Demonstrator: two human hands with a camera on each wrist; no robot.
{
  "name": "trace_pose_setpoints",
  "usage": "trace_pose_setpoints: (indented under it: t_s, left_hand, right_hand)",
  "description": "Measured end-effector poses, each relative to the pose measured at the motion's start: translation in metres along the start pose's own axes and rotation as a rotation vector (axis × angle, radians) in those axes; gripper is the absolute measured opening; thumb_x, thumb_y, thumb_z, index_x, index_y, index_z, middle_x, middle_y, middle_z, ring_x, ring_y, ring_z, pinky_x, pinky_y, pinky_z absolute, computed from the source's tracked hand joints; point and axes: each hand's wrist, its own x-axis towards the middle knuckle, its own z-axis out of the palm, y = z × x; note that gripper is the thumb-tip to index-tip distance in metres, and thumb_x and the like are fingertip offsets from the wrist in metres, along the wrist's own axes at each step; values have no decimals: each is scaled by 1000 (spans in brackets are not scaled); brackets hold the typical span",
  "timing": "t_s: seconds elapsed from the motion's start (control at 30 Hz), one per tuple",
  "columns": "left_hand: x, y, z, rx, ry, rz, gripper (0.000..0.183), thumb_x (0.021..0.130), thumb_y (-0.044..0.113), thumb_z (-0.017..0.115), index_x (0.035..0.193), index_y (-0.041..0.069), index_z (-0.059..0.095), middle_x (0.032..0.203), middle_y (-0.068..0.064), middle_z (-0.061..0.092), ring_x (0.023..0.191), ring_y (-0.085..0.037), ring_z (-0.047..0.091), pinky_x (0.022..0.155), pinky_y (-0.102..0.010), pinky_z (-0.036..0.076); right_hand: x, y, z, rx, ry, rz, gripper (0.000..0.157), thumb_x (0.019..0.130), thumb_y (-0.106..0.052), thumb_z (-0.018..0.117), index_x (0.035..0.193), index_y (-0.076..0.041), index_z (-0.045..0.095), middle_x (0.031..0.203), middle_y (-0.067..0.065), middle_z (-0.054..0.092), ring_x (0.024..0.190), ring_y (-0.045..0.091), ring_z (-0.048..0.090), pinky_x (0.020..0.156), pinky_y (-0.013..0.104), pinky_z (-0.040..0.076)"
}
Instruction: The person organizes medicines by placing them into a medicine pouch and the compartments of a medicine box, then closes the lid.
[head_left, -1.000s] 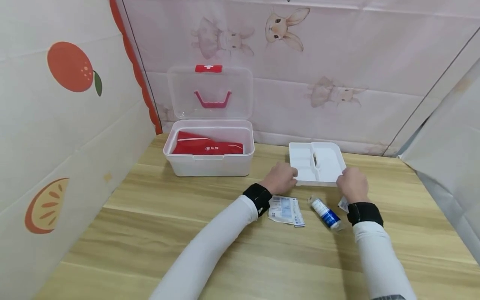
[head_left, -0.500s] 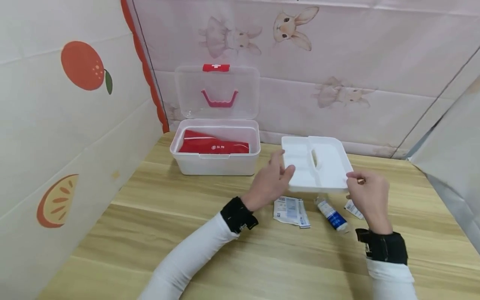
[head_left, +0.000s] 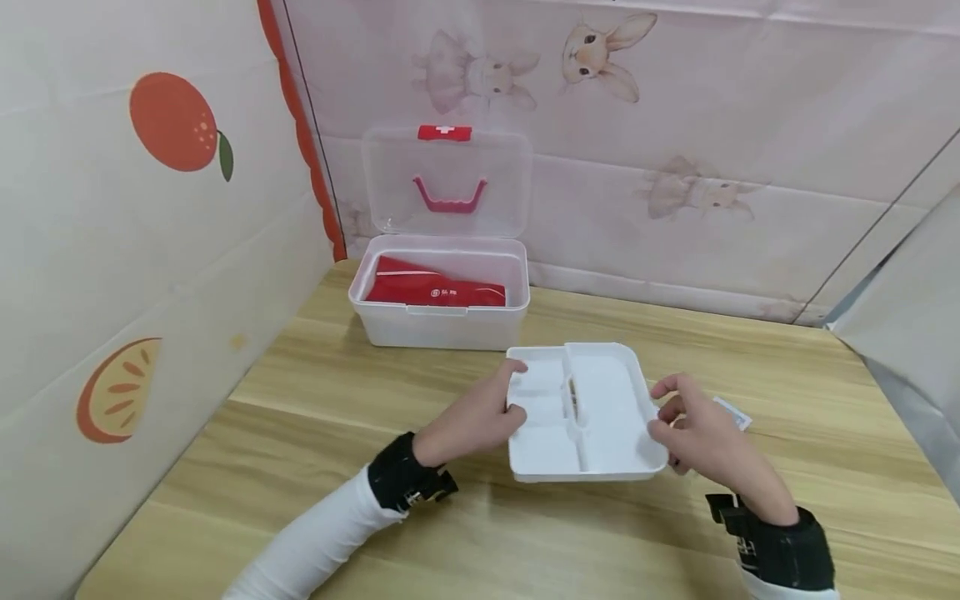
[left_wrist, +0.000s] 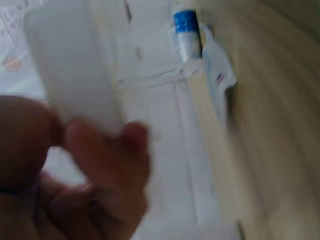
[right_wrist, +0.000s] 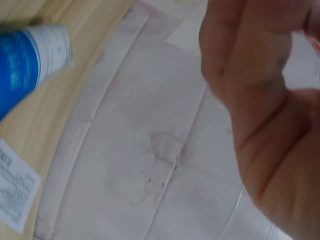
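Note:
A white compartment tray point(head_left: 611, 400) is tilted above the near part of the table. My left hand point(head_left: 476, 417) grips its left edge between thumb and fingers; in the left wrist view the tray point(left_wrist: 70, 60) is blurred above the fingertips. On the other side my right hand point(head_left: 705, 433) has loosely bent, spread fingers right at the tray's right rim. A blue-and-white tube point(right_wrist: 35, 62) lies on the table beside a small printed packet point(right_wrist: 15, 185); the tray hides the tube from the head view. A crinkled wrapper point(left_wrist: 218, 75) shows near the tube point(left_wrist: 186, 25).
Behind and left of the tray stands a first-aid box point(head_left: 442, 327) with its clear lid point(head_left: 447, 158) raised. A red folded pouch point(head_left: 442, 287) lies inside it. Printed cloth walls point(head_left: 585, 208) close off the back and sides of the wooden table point(head_left: 300, 400).
The tray has been lifted off the table, then brought toward me and left, now covering the tube and the left-hand packets. My right hand's fingers have loosened at its rim.

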Motion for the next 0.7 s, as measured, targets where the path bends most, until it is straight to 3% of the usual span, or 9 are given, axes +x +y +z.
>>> trace_pose_setpoints:
  t_s: [0.1,0.33,0.47,0.7]
  left_hand:
    - [-6,-1,-17,130,-98,-66,33,96,12,54,128,9,46,71,-5,51,54,-15,44,52,-25,39]
    - [-12,-8,-48,369,-266,-117,24,92,12,63,114,8,53,80,-4,56,69,-18,53,62,-29,44]
    - [-15,-10,-52,496,-317,-173,21,91,14,66,109,8,57,83,-3,58,73,-18,55,67,-30,46]
    - [-16,-18,-44,637,-359,-231,24,88,13,70,106,7,57,77,-4,56,67,-18,51,61,-28,43]
  right_hand:
    - [3,-3,12,0,-102,-56,37,90,-1,59,124,-2,42,83,12,57,56,22,58,46,32,50]
    - [7,-12,46,56,-215,-144,10,86,1,61,92,-4,67,73,5,54,51,17,58,46,31,51]
    - [11,-13,60,-5,-237,-149,5,88,-7,67,84,-8,71,73,1,60,58,15,58,50,27,50]
    - [18,-5,74,-160,-257,-217,9,88,-17,74,80,-19,74,65,-11,60,54,5,53,50,22,43]
